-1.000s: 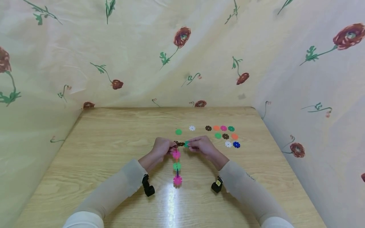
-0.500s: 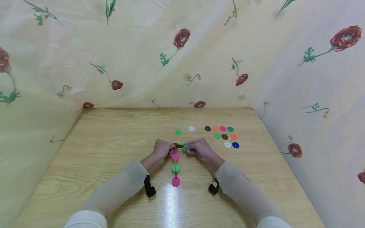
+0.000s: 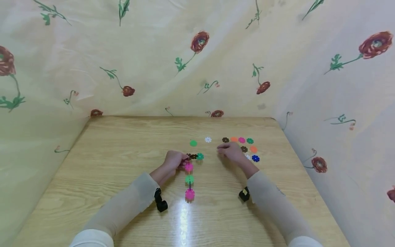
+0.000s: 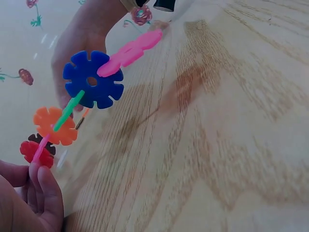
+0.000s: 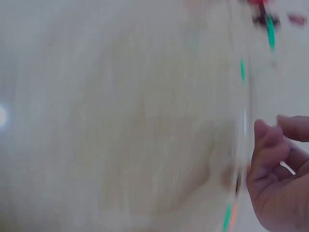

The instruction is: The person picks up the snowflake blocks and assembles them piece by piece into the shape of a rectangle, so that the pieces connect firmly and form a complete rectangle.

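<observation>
My left hand [image 3: 175, 160] pinches a chain of slotted flower-shaped plastic discs near its far end. A pink disc [image 3: 189, 194] ends the chain toward me. At the far end, brown discs [image 3: 193, 156] and a green disc [image 3: 200, 156] stick out to the right. In the left wrist view, the chain's blue disc [image 4: 104, 92] and orange disc [image 4: 67, 135] interlock with edge-on pink and green ones, close over the table. My right hand [image 3: 232, 152] holds nothing, its fingers loosely bent, over the table beside the loose discs. The right wrist view [image 5: 280, 179] is blurred.
Loose flower discs lie at the back right, among them a brown one [image 3: 225, 140], an orange one [image 3: 253, 149] and a blue one [image 3: 255, 158]. A light green disc [image 3: 193, 143] and a white disc [image 3: 208, 139] lie behind the chain. Patterned cloth [image 3: 148, 61] hangs behind the table.
My right hand has let go of the green disc at the chain's end and moved right, toward the loose discs. My left hand still holds the chain in nearly the same place.
</observation>
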{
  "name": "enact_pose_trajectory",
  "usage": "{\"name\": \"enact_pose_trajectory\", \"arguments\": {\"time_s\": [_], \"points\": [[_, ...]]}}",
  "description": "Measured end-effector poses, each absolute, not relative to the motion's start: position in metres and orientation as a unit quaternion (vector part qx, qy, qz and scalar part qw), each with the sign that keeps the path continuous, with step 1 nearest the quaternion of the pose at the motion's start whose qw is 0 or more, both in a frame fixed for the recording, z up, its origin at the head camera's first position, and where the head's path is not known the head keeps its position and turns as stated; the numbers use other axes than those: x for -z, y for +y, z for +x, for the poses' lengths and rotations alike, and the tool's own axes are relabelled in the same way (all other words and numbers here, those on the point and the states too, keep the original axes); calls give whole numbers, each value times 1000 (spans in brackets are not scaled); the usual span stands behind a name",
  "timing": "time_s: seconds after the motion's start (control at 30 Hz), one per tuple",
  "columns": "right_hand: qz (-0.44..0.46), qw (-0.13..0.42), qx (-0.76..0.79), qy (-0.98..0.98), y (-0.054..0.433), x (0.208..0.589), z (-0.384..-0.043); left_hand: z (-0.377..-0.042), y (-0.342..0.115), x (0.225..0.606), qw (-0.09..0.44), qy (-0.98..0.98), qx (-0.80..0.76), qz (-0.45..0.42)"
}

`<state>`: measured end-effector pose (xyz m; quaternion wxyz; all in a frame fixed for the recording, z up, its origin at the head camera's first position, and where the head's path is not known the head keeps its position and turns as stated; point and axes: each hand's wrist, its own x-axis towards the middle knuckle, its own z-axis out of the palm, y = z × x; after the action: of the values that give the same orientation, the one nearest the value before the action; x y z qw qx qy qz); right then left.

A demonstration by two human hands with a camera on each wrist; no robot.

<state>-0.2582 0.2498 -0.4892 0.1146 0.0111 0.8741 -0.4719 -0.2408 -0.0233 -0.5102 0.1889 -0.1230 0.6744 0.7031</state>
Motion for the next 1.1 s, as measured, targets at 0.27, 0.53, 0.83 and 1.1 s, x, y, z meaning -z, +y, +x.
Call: {"name": "enact_pose_trajectory", "arguments": {"time_s": [0.27,0.53,0.83,1.1], "points": [[12,44,331,943,321,485,-287,-240,-27,509,189,678,-698,-134],[-2,75,222,972,343,493,-304,-242,-25,514,198,674,-700,-129],[18,93,204,974,346,488,-311,-243,-21,510,204,676,-697,-128],[21,101,196,975,345,485,-319,-244,-21,511,206,675,-697,-128]]}}
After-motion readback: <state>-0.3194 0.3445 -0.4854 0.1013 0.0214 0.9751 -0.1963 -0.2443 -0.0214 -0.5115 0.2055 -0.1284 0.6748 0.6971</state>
